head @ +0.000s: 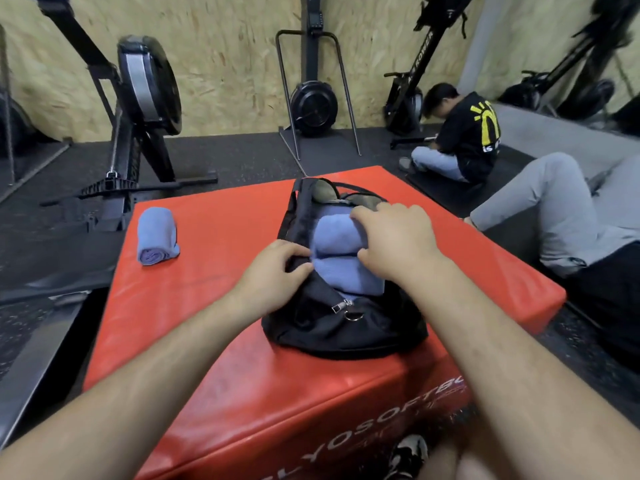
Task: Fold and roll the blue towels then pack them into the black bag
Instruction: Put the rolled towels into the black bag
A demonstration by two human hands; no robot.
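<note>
Atop the red plyo box (207, 306), our left hand (273, 268) pinches the black bag (329, 327) at its rim. Our right hand (398, 237) grips the blue towel (332, 233), likely soft and light, mid-roll.

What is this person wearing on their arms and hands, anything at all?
Nothing shows. The left hand and right hand are gloveless, with no rings, watch or bracelet visible. Both forearms are bare to the picture's edge; no sleeves in view.

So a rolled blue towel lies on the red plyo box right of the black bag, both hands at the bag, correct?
No. The head view shows the rolled blue towel on the red plyo box left of the black bag; left hand and right hand are at the bag.
</note>
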